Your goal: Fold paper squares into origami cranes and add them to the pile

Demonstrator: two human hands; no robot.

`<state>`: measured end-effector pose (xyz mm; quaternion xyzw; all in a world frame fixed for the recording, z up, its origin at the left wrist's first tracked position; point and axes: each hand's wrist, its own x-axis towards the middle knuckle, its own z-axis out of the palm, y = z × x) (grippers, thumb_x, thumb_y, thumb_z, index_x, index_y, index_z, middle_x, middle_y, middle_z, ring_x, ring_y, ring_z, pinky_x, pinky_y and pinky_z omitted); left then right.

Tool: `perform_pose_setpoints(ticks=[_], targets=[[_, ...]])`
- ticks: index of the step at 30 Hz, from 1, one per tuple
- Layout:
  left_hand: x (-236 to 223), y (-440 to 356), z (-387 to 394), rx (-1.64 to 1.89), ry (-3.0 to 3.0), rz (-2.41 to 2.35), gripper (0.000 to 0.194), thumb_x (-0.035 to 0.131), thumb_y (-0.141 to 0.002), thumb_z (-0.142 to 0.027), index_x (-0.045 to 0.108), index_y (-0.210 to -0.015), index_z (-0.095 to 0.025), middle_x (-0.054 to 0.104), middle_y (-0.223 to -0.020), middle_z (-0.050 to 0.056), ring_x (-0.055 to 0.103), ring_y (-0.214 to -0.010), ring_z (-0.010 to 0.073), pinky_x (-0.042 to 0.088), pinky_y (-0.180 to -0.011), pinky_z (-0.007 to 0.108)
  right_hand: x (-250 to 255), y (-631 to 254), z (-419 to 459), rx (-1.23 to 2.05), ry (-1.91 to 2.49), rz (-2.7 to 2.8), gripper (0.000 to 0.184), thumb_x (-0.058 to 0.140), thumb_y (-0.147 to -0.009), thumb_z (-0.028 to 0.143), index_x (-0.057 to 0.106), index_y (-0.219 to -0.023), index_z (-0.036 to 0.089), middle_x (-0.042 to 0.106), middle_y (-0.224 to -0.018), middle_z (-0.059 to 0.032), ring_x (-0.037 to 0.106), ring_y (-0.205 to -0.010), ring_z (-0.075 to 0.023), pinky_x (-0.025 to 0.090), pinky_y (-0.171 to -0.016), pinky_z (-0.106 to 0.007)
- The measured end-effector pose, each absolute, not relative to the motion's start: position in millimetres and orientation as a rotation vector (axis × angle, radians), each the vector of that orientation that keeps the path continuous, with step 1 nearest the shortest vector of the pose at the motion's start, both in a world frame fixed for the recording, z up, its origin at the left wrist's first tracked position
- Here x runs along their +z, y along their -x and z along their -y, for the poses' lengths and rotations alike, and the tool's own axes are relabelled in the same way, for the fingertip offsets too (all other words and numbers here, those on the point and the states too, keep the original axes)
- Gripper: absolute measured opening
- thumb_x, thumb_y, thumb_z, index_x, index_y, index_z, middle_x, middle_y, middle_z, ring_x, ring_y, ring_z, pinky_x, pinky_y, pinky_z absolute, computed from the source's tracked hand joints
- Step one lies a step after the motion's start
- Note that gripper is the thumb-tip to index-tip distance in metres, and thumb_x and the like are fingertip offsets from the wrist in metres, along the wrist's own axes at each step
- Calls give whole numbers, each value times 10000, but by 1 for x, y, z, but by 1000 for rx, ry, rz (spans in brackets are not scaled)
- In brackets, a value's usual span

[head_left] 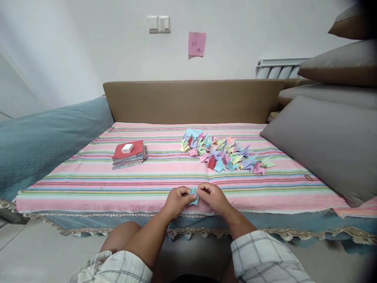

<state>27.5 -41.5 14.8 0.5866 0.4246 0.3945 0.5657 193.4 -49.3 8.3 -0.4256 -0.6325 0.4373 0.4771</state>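
Observation:
Between my two hands, over the front edge of the striped cloth (159, 173), is a small piece of folded light-blue paper (194, 199). My left hand (178, 200) pinches it from the left, its thumb lying across the paper. From the right, my right hand (212, 196) grips the paper's upper right side between thumb and fingers. Parts of the folds are hidden behind the fingers. Beyond my hands, to the right of the middle, lies a spread of many-coloured folded paper cranes (219, 153).
At the left stands a stack of square paper (129, 160), red on top, with a small white box-shaped object (127, 148) on it. Grey cushions (326, 145) are at the right, a blue-covered armrest (59, 137) at the left, a brown backrest (191, 102) behind.

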Motion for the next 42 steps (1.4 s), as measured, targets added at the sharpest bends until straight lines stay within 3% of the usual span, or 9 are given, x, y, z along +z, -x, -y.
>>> perform_pose_setpoints(ticks=[7,17,28,34,42], targets=[[16,-30,40,930,-1414,-1076,251,776,-518,-342,631,-587,-148,569,-554,-19,477,-551,107,357,-548,221,3,-194,48,1062,1139,1578,161,587,-689,328,562,-716,171,488,-590,38,385,-502,-81,310,-487,-214],[16,-30,41,906,-1311,-1026,329,766,-529,-423,611,-591,-139,479,-486,-54,373,-474,68,265,-487,206,1,-193,48,1020,1045,1552,161,550,-747,340,572,-764,182,502,-634,29,439,-565,-102,362,-546,-227],[12,-31,42,918,-1265,-973,352,773,-539,-410,545,-596,-147,472,-498,-60,386,-479,67,281,-487,202,2,-191,50,970,1018,1535,238,548,-787,415,579,-742,183,533,-688,13,487,-655,-122,405,-637,-243],[14,-35,42,971,-1114,-929,373,791,-518,-412,549,-591,-137,508,-509,-50,391,-469,59,275,-482,196,-3,-187,48,1215,989,1279,331,564,-772,502,577,-875,189,526,-670,15,489,-596,-111,426,-569,-241],[15,-34,40,1087,-995,-938,365,807,-509,-393,561,-569,-131,521,-496,-51,374,-451,43,265,-463,189,-3,-182,49,1284,983,1240,341,677,-669,465,601,-830,174,509,-598,39,469,-520,-90,419,-516,-238]])
